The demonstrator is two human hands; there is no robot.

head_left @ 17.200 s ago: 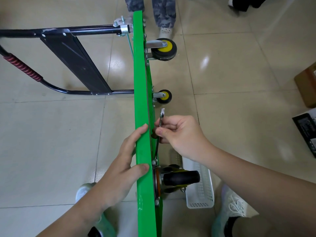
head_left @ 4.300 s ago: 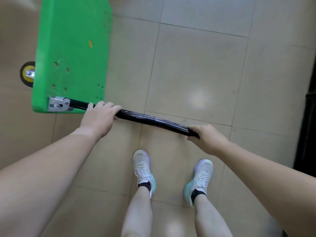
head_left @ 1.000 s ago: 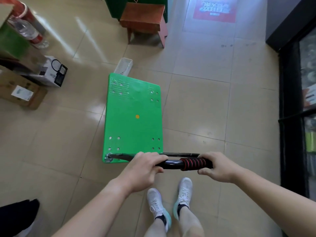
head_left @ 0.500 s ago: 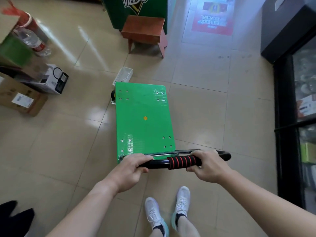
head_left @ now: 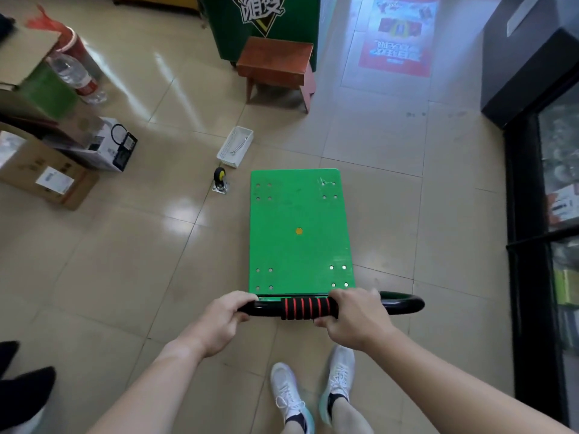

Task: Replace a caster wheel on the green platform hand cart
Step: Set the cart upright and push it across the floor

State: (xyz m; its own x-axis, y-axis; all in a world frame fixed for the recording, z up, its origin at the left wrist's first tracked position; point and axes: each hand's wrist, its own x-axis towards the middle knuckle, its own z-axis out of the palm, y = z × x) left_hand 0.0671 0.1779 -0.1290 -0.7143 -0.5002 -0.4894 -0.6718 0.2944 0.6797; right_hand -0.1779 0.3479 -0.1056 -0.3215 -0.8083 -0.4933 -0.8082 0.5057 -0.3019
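The green cart (head_left: 299, 233) is flat on the tiled floor, deck up, and both hands are on its handle (head_left: 307, 307) at the deck's near edge. The left hand (head_left: 224, 321) has its fingers wrapped round the bare black tube. The right hand (head_left: 355, 314) has its fingers clamped round the right end of the red-and-black ribbed grip.

On the deck there is an orange dot at the centre and a cluster of four bolt holes near each corner.

Off the deck's far left corner, a loose caster wheel (head_left: 220, 180), black with a yellow hub, stands on its mounting plate. Just beyond it is a white basket (head_left: 235, 146) holding a metal wrench (head_left: 237, 146).

Further past the deck's far edge, a brown wooden stool (head_left: 275, 62) sits against a dark green cabinet (head_left: 260, 17) with large white Chinese characters, cut off at the top. A red poster (head_left: 396, 36) lies on the floor past the far right corner, its writing upside down and too blurred to read.

Well to the deck's left is a cardboard box (head_left: 44, 180) with a white label, its print too small to make out.
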